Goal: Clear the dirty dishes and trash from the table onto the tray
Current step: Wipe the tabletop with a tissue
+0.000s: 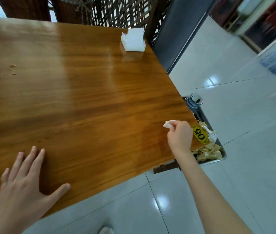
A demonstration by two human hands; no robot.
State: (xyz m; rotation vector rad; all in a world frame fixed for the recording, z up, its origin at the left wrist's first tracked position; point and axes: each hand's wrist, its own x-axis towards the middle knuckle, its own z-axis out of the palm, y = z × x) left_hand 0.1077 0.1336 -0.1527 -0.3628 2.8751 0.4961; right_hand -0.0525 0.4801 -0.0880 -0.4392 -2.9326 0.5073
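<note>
The right hand point(179, 135) pinches a small white scrap point(168, 124) between thumb and fingertips, over the worktop point(83, 92) just inside its right edge; the tray point(222, 150) sits below and beyond that edge, near the hand but lower, partly hidden under the worktop. The main risk, as I judge it, is a drop short of the tray: the scrap looks light and crumpled, so if released before the hand clears the edge it could land back on the worktop or drift down to the tiled floor point(235, 183) beside the tray. The tray already holds a heap of soiled tissue point(208, 153), so a scrap dropped on top of the pile might roll off its rim. The stacked blue-and-white dishes point(193, 102) at the tray's far end are close to the worktop edge; a careless swing of the arm could knock them. The left hand point(24, 179) lies spread flat on the worktop, well apart from the tray, fingers straight, holding nothing; it seems to brace the person's lean. The scrap itself is white, creased and mostly hidden by the fingers, so its full shape cannot be told. A white napkin holder point(134, 40) stands at the worktop's far corner, and 1 yellow oval sticker point(200, 134) reading 05 sits on the edge nearest the tray. A few crumbs point(12, 66) remain far from the tray.
</note>
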